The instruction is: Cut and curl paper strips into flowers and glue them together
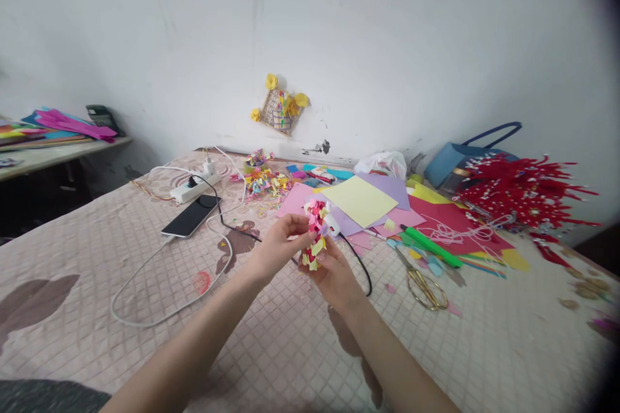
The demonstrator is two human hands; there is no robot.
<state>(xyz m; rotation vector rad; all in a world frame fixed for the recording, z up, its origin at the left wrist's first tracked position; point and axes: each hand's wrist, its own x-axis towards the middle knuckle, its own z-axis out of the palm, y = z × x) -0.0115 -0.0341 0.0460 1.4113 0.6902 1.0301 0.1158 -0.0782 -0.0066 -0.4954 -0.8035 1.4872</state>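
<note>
In front of me, above the table, both hands hold an upright cluster of small paper flowers [316, 226] in red, pink, yellow and lilac. My left hand [283, 242] grips its left side, thumb and fingers closed on it. Lower down on the right, the fingers of my right hand [334, 271] are pressed against its base. Just behind the cluster shows a white object [332, 223] on a black cable; its kind is partly hidden. Beyond my hands lies a heap of loose small paper flowers [266, 184], several colours mixed.
At left are a phone [192, 215] on a looping white cable and a power strip [196, 187]. Coloured paper sheets [361, 200], a green marker [431, 246] and gold-handled scissors [423, 285] lie right. Farther right are a red beaded bundle [518, 190] and a blue bag [448, 161].
</note>
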